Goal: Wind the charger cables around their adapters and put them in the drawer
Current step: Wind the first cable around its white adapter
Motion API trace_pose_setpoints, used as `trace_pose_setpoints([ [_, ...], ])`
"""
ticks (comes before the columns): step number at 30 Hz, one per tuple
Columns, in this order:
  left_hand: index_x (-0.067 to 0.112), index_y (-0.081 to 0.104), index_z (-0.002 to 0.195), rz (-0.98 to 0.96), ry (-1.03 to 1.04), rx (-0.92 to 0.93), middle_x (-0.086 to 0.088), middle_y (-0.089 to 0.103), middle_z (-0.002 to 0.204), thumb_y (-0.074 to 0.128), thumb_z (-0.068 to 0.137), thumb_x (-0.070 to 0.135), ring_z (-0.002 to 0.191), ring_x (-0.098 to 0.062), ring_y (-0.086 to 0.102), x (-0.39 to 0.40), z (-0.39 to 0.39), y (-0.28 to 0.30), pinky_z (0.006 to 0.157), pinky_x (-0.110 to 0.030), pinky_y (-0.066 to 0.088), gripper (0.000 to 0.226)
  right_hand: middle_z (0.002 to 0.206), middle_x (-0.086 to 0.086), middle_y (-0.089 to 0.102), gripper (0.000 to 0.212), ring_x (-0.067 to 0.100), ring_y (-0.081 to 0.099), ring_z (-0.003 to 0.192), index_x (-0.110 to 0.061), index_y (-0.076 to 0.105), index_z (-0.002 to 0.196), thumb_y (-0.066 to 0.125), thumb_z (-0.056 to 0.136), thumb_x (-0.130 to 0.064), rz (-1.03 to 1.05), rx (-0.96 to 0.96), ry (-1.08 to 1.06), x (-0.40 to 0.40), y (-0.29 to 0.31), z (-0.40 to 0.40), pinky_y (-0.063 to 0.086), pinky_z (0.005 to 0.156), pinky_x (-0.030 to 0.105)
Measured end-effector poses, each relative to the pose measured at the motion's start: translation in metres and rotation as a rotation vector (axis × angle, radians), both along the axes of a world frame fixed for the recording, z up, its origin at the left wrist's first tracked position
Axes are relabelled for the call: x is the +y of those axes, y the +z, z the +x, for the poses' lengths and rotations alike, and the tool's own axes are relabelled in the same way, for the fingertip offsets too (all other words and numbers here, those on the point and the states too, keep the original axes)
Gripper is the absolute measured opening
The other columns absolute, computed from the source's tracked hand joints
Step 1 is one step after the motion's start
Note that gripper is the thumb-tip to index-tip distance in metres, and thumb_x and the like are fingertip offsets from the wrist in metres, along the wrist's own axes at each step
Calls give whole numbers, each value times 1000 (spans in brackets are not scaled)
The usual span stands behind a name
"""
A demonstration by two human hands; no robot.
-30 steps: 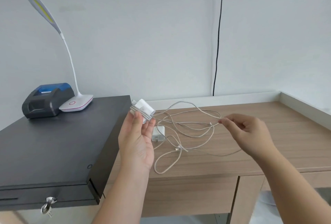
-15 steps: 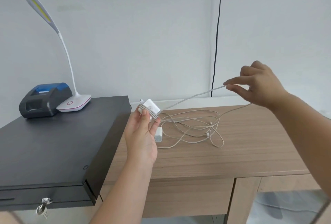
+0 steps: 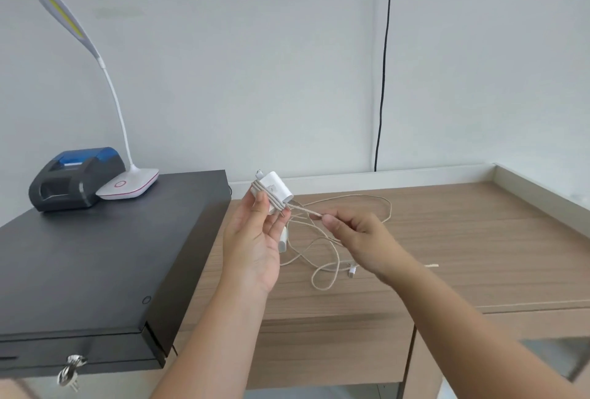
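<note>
Your left hand (image 3: pixel 255 245) holds one white square charger adapter (image 3: pixel 274 191) up above the near edge of the light wooden desk (image 3: pixel 479 239), fingers and thumb curled round its lower end. Several turns of a pale braided cable (image 3: pixel 364 199) already wrap that adapter. Your right hand (image 3: pixel 357 239) pinches the same cable between thumb and forefinger, just beside the adapter, with the short stretch between them running straight. The rest of the cable lies in loose loops on the desk behind and below your right hand.

A second white adapter (image 3: pixel 283 239) lies on the desk, mostly hidden behind your left palm. You can count two white cable plugs on the wood: one (image 3: pixel 352 272) near your right wrist, the other (image 3: pixel 431 266) farther right. Whether the loops belong to one cable or two cannot be told.

On your left sits one black metal cash drawer (image 3: pixel 95 255), closed, with a bunch of keys (image 3: pixel 71 370) in its front lock. On top of it stand one black and blue receipt printer (image 3: pixel 73 178) and one white gooseneck desk lamp (image 3: pixel 127 183), touching each other. One black cord (image 3: pixel 383 63) hangs down the wall.
</note>
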State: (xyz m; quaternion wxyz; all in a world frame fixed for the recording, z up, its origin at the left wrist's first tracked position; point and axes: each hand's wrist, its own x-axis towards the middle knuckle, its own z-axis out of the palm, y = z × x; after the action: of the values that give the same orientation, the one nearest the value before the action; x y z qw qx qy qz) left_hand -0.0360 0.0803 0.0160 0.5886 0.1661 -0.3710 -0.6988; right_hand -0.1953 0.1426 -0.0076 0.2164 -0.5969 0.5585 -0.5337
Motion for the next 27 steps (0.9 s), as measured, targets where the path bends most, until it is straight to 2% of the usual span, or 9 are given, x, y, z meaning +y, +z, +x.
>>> trace_pose_setpoints([
  [2, 12, 66, 110, -19, 18, -34, 6, 72, 91, 55, 96, 13, 82, -7, 71, -3, 4, -3, 70, -22, 58, 18, 61, 5, 63, 15, 10, 47, 53, -29, 74, 99, 60, 94, -26, -81, 163, -94, 2, -4, 7, 36, 57, 20],
  [6, 15, 65, 120, -161, 79, -272, 0, 72, 105, 67, 86, 24, 97, -19, 68, -2, 6, -19, 76, -30, 57, 36, 53, -11, 54, 19, 7, 43, 48, -24, 72, 86, 58, 90, -36, -270, 540, -143, 7, 14, 19, 38, 49, 21],
  [8, 27, 65, 122, -254, 99, -427, -2, 73, 109, 74, 83, 30, 104, -24, 68, -2, 7, -29, 83, -39, 57, 40, 54, -10, 56, 26, 9, 46, 48, -25, 70, 83, 52, 88, -44, -296, 705, -184, 8, 25, 18, 44, 47, 28],
  [10, 41, 66, 115, -337, 98, -547, 2, 72, 114, 70, 81, 37, 107, -23, 67, -1, 11, -32, 88, -45, 57, 35, 52, -15, 46, 24, 5, 42, 48, -27, 69, 82, 55, 85, -47, -286, 774, -193, 10, 34, 15, 44, 47, 27],
  [12, 42, 64, 119, -391, 38, -624, 7, 70, 118, 69, 82, 40, 110, -20, 66, 0, 16, -30, 91, -47, 55, 37, 54, -18, 40, 18, -2, 40, 50, -27, 68, 79, 67, 81, -45, -284, 761, -147, 13, 40, 13, 37, 49, 19],
  [14, 35, 63, 124, -405, -40, -644, 10, 71, 115, 71, 86, 37, 107, -18, 68, 3, 20, -28, 93, -43, 55, 40, 59, -17, 46, 20, -4, 45, 54, -21, 69, 77, 80, 74, -37, -269, 651, -79, 16, 45, 12, 32, 51, 11],
  [17, 30, 62, 124, -362, -170, -601, 12, 70, 113, 65, 82, 29, 99, -11, 70, 12, 23, -27, 80, -35, 59, 42, 51, -19, 51, 22, -3, 47, 49, -9, 70, 75, 87, 67, -20, -184, 437, 5, 20, 51, 13, 32, 51, 6],
  [21, 29, 57, 130, -353, -234, -564, 9, 61, 128, 64, 81, 26, 102, -6, 67, 19, 29, -27, 73, -32, 58, 50, 44, -24, 50, 19, 6, 29, 45, -16, 67, 71, 84, 70, -24, -84, 302, 45, 22, 43, 16, 26, 47, 13],
  [27, 27, 60, 129, -369, -314, -585, 3, 63, 127, 73, 79, 17, 87, -8, 67, 20, 41, -26, 69, -28, 56, 53, 62, -4, 58, 19, 15, 43, 57, -23, 66, 73, 84, 70, -28, -16, 118, 150, 15, 29, 8, 37, 56, 27],
])
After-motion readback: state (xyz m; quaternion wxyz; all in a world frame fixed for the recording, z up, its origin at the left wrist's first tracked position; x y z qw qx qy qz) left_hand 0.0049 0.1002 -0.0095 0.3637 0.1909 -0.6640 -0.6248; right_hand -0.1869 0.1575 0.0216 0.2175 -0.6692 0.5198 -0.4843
